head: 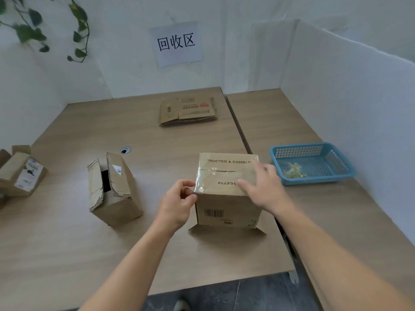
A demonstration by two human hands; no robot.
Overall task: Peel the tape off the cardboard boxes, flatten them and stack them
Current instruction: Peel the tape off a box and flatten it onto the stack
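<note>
Fingertips [190, 197] of the left hand [177, 205] are drawn narrow, pinching the clear tape [208, 176] at the near-left top corner of the sealed box [226, 212]. Right hand [262, 191] lies flat on the box top, fingers spread. Box stands on the table [157, 243], near the blue basket [314, 179].

Brown taped cardboard box [226, 198] sits on the wooden counter [67, 243] straight ahead of me, beside the seam to the next counter. My left hand [177, 203] is at its top left corner, pinching the clear tape strip [215, 176]. My right hand [262, 189] lies flat on its top right. Open brown cardboard box [112, 189] stands to its left, small labelled cardboard box [21, 173] at the far left edge. Flattened cardboard stack [187, 111] lies behind, near the wall, below the white paper sign [176, 42]. Blue plastic mesh basket [312, 162] is on the next counter to the right, with crumpled tape scraps [293, 171] in it.
</note>
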